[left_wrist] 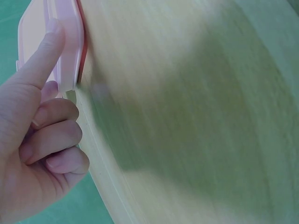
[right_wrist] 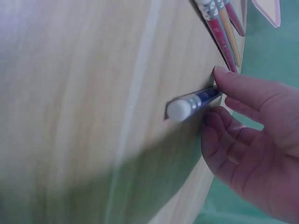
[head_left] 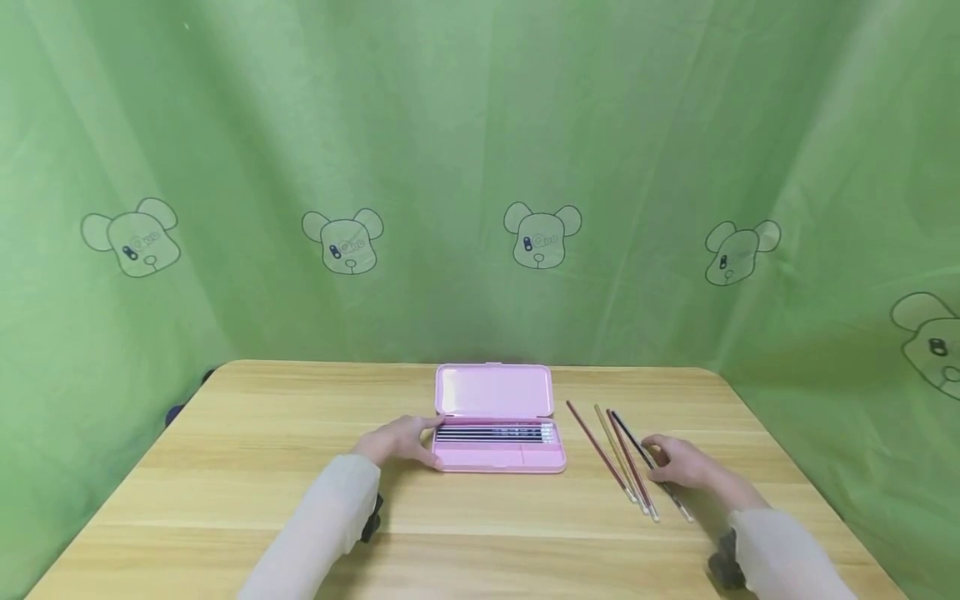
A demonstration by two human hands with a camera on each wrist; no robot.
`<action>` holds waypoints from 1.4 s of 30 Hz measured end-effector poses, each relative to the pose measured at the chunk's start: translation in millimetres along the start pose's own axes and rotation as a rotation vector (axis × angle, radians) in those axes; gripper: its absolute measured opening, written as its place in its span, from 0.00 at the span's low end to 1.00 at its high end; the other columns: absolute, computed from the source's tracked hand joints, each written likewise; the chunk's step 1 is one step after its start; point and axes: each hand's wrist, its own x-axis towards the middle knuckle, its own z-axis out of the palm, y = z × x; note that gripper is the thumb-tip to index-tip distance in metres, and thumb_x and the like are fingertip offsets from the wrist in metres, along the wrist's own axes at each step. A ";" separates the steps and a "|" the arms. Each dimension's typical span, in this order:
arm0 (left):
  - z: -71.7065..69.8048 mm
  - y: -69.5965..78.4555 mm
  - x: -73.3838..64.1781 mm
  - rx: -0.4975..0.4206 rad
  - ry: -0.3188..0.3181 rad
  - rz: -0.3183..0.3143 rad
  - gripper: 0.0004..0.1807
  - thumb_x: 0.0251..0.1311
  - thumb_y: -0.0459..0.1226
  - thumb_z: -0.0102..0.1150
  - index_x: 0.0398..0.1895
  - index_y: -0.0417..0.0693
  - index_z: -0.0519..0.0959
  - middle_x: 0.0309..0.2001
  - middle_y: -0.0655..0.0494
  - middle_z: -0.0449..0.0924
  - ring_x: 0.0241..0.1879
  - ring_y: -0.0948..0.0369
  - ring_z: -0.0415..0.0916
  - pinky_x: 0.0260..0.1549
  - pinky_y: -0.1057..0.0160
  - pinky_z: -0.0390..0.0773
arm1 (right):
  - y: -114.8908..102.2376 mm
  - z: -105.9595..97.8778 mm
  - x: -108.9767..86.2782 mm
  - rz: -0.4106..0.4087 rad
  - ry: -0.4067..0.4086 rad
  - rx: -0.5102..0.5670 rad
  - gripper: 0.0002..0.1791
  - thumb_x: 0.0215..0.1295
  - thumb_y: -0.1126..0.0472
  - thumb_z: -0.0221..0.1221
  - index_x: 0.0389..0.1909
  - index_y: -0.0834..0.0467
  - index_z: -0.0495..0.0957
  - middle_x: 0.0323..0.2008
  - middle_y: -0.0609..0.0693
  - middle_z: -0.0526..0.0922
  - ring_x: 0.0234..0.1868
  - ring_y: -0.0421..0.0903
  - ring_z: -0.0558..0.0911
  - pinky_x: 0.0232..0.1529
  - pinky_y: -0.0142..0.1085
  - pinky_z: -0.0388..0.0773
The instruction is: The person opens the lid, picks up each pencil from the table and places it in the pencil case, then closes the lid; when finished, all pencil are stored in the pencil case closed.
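Note:
A pink pencil case (head_left: 480,460) lies with its lid raised on the table. Several dark-striped pencils (head_left: 487,433) with white ends fill its rear compartment. My left hand (head_left: 401,439) grips the case's left end, thumb at the front corner and index finger at the back; in the left wrist view the other fingers are curled. To the right, my right hand (head_left: 684,463) pinches a dark blue pencil (right_wrist: 205,96) between thumb and fingers, its white eraser facing the right wrist camera. Left of that hand lie two red pencils (head_left: 600,451) and a yellow pencil (head_left: 618,454).
The wooden table (head_left: 247,467) has rounded far corners. A green curtain (head_left: 450,125) with bear-head outlines hangs behind it and along both sides. The raised lid (head_left: 495,392) stands near the table's far edge.

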 end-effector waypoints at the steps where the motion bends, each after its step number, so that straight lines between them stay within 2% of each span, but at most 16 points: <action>1: 0.1 -0.1 -0.1 0.001 0.000 0.000 0.47 0.40 0.47 0.71 0.67 0.47 0.60 0.62 0.37 0.63 0.62 0.44 0.60 0.62 0.49 0.60 | -0.5 -0.1 -0.3 0.001 -0.005 -0.002 0.28 0.49 0.69 0.62 0.50 0.78 0.65 0.30 0.56 0.76 0.32 0.48 0.75 0.32 0.39 0.76; 7: 0.8 -1.5 1.0 0.010 0.006 0.009 0.47 0.40 0.46 0.71 0.66 0.46 0.61 0.62 0.37 0.63 0.62 0.44 0.61 0.62 0.49 0.61 | -0.1 0.9 -0.5 -0.005 -0.013 0.032 0.26 0.47 0.74 0.58 0.49 0.78 0.65 0.27 0.54 0.75 0.29 0.47 0.74 0.29 0.38 0.76; 11: 0.6 -0.8 0.4 0.011 0.005 0.010 0.47 0.41 0.47 0.71 0.67 0.46 0.60 0.63 0.37 0.62 0.62 0.44 0.60 0.62 0.49 0.60 | 1.8 1.6 1.8 -0.024 0.039 0.013 0.23 0.47 0.75 0.56 0.48 0.77 0.66 0.26 0.53 0.74 0.27 0.45 0.72 0.27 0.35 0.74; 15: -0.3 0.2 -1.0 0.001 0.004 0.005 0.47 0.41 0.47 0.71 0.67 0.47 0.60 0.63 0.37 0.62 0.62 0.44 0.60 0.62 0.49 0.60 | -1.7 2.5 8.4 -0.044 0.099 0.057 0.22 0.49 0.75 0.55 0.48 0.76 0.67 0.26 0.54 0.74 0.28 0.45 0.72 0.27 0.34 0.73; 19: -1.1 0.5 -2.1 -0.013 0.003 0.016 0.48 0.40 0.47 0.71 0.66 0.45 0.60 0.63 0.37 0.62 0.62 0.44 0.60 0.62 0.50 0.60 | -14.9 2.9 17.7 -0.051 0.114 0.106 0.20 0.55 0.74 0.54 0.50 0.74 0.68 0.29 0.55 0.75 0.31 0.46 0.74 0.30 0.35 0.75; 22: -1.5 0.0 -3.0 -0.007 0.004 0.041 0.49 0.39 0.48 0.71 0.67 0.46 0.60 0.62 0.36 0.63 0.62 0.44 0.61 0.62 0.50 0.61 | -26.4 3.3 24.8 -0.087 0.113 0.102 0.19 0.56 0.73 0.53 0.50 0.73 0.69 0.30 0.56 0.75 0.32 0.47 0.75 0.31 0.35 0.75; 23: -0.4 -3.4 -1.3 0.012 0.011 0.070 0.50 0.39 0.52 0.70 0.67 0.48 0.59 0.61 0.36 0.64 0.60 0.44 0.63 0.60 0.50 0.63 | -30.0 3.4 27.4 -0.101 0.117 0.097 0.19 0.57 0.73 0.53 0.51 0.73 0.69 0.30 0.56 0.75 0.33 0.47 0.75 0.32 0.34 0.75; 26: -1.1 -3.3 -1.3 0.025 0.005 0.072 0.51 0.38 0.54 0.70 0.67 0.50 0.59 0.61 0.35 0.64 0.60 0.44 0.63 0.60 0.50 0.64 | -38.4 3.9 35.6 -0.163 0.125 0.066 0.19 0.57 0.73 0.53 0.51 0.73 0.70 0.32 0.56 0.75 0.34 0.46 0.74 0.34 0.33 0.75; 29: -1.9 -1.2 -1.2 0.022 -0.003 0.057 0.50 0.38 0.52 0.70 0.67 0.48 0.59 0.62 0.36 0.63 0.61 0.44 0.63 0.60 0.50 0.63 | -46.1 6.2 43.7 -0.205 0.133 0.052 0.19 0.56 0.74 0.54 0.51 0.71 0.71 0.31 0.56 0.76 0.32 0.45 0.73 0.33 0.32 0.74; 30: -3.0 2.6 -2.8 0.005 -0.011 0.031 0.50 0.39 0.49 0.71 0.67 0.45 0.59 0.62 0.36 0.62 0.62 0.44 0.61 0.62 0.50 0.61 | -48.6 7.2 46.3 -0.225 0.133 0.048 0.19 0.56 0.74 0.54 0.51 0.71 0.72 0.30 0.56 0.76 0.32 0.44 0.73 0.33 0.32 0.74; 34: -2.7 4.8 -2.9 0.020 -0.008 0.020 0.48 0.41 0.46 0.71 0.67 0.44 0.59 0.63 0.36 0.62 0.62 0.44 0.61 0.61 0.50 0.61 | -60.1 14.7 57.5 -0.278 0.142 0.051 0.18 0.56 0.75 0.54 0.49 0.70 0.74 0.28 0.55 0.76 0.30 0.43 0.72 0.31 0.32 0.72; 39: -2.4 3.8 -2.2 0.024 -0.008 0.006 0.47 0.42 0.46 0.70 0.67 0.46 0.58 0.64 0.37 0.61 0.63 0.45 0.60 0.62 0.50 0.61 | -73.4 29.3 72.3 -0.328 0.153 0.036 0.15 0.55 0.75 0.55 0.45 0.68 0.77 0.27 0.55 0.76 0.33 0.51 0.75 0.34 0.36 0.72; 42: -1.5 2.4 -1.0 0.024 -0.014 -0.004 0.47 0.42 0.46 0.70 0.67 0.47 0.58 0.64 0.38 0.60 0.63 0.45 0.59 0.63 0.51 0.60 | -81.3 38.1 79.3 -0.348 0.140 0.036 0.15 0.54 0.74 0.56 0.44 0.67 0.79 0.27 0.55 0.77 0.33 0.51 0.75 0.34 0.36 0.72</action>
